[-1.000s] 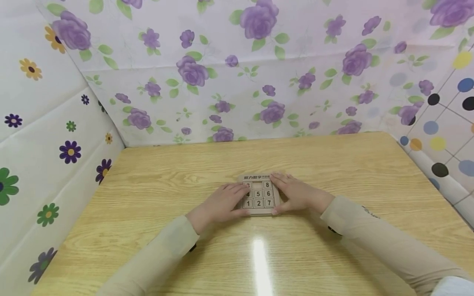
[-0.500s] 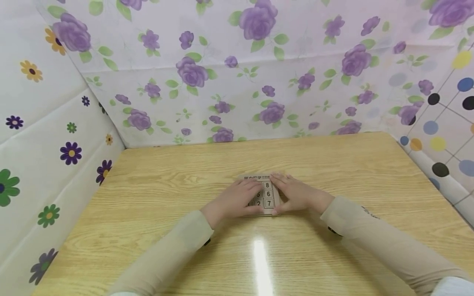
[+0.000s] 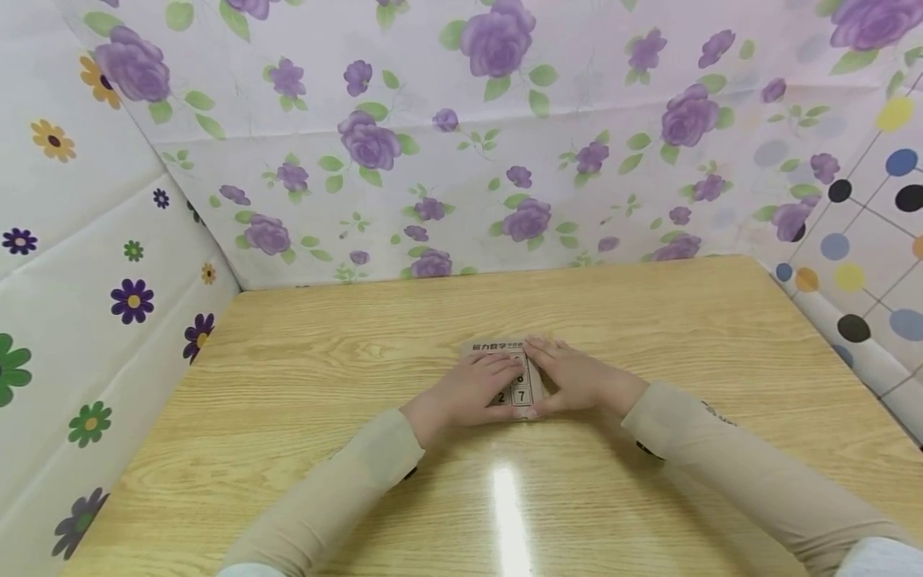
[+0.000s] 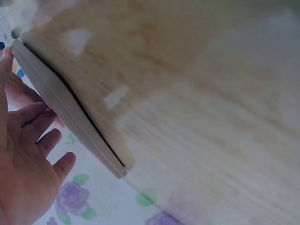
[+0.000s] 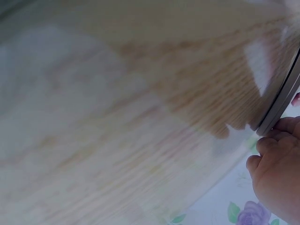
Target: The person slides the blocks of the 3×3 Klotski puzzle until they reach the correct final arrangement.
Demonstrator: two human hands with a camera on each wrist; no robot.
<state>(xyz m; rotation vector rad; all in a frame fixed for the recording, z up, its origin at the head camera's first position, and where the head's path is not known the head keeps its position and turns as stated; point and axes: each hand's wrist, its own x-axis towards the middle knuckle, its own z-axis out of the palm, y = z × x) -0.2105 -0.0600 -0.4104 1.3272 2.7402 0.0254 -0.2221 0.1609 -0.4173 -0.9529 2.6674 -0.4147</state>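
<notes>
The number puzzle (image 3: 522, 380) lies flat near the middle of the worktop (image 3: 346, 353). The left hand (image 3: 472, 390) reaches across its tiles (image 3: 522, 397), fingers outstretched, gripping nothing; the right hand (image 3: 574, 377) holds its right side between thumb and fingers. Behind hangs flowered cloth (image 3: 461, 180).

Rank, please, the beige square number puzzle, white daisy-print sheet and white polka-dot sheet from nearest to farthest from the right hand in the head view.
1. Number puzzle, touching the right hand.
2. Polka-dot sheet, right side.
3. Daisy-print sheet, opposite, left side.
</notes>
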